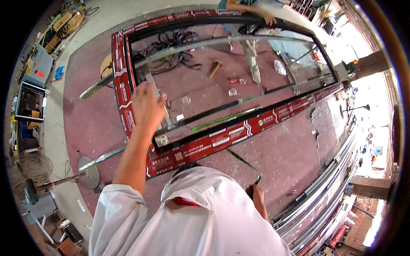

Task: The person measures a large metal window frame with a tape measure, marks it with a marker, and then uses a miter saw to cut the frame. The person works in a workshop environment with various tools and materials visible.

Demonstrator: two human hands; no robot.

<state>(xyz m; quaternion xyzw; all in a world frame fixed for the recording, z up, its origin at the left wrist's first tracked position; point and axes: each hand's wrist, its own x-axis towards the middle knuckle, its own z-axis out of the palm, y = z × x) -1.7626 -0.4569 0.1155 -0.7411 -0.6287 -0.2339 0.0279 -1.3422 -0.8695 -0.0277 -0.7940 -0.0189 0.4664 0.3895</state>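
Note:
A large window frame [213, 143], with red printed film on its outer faces and black inner edges, stretches before me. My left hand [147, 106] is at its left side, over a pale metal strip [149, 79]; the fingers curl down with the thumb apart, and their tips are hidden. Low on the right, beyond the frame's near edge, my right hand [258, 197] is closed around a small dark tool with a greenish tip [258, 179], its kind unclear. A bright green strip [226, 120] lies along the inside of the near rail.
Across the frame, another person's hand [270, 20] rests on the far rail. Through the opening show a hammer [215, 69] and tangled black strips [164, 49] on the reddish floor. Long metal profiles [318, 196] lie at right. A fan [32, 166] stands left.

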